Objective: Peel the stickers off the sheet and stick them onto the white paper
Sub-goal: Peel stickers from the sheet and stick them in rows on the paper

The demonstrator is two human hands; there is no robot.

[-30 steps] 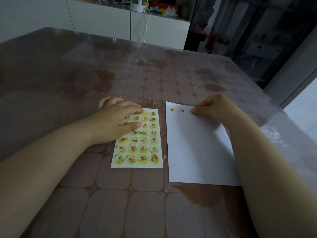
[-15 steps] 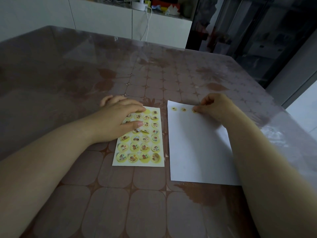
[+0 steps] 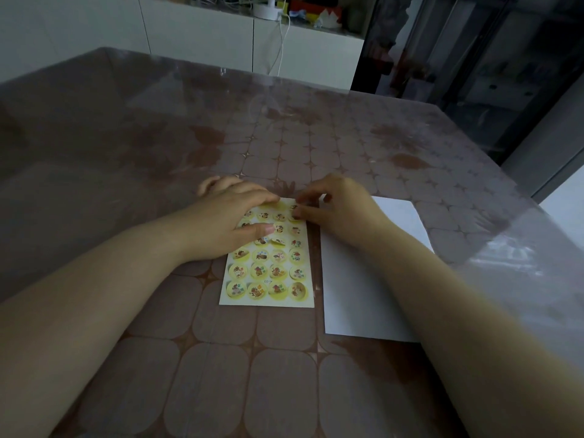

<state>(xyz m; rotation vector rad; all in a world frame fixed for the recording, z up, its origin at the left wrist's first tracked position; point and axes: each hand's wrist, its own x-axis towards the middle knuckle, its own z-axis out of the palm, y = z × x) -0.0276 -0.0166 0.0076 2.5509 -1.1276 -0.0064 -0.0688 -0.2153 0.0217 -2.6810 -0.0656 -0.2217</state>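
Note:
The yellow sticker sheet (image 3: pixel 268 273) with rows of round cartoon stickers lies flat on the table. My left hand (image 3: pixel 227 222) presses on its upper left part with straight fingers. My right hand (image 3: pixel 338 207) is over the sheet's top right corner, thumb and forefinger bent at a sticker there; whether they pinch it is unclear. The white paper (image 3: pixel 357 295) lies just right of the sheet, partly under my right forearm. The stickers stuck on its top edge are hidden by my right hand.
The table (image 3: pixel 221 374) has a brown patterned cloth under clear plastic. White cabinets (image 3: pixel 196 36) stand behind it, with a cable hanging down. A dark glass door (image 3: pixel 474 58) is at the back right. The table's right edge is close to the paper.
My right hand has left the top edge of the white paper and moved left to the sticker sheet's top right corner. My left hand stays pressed on the sheet.

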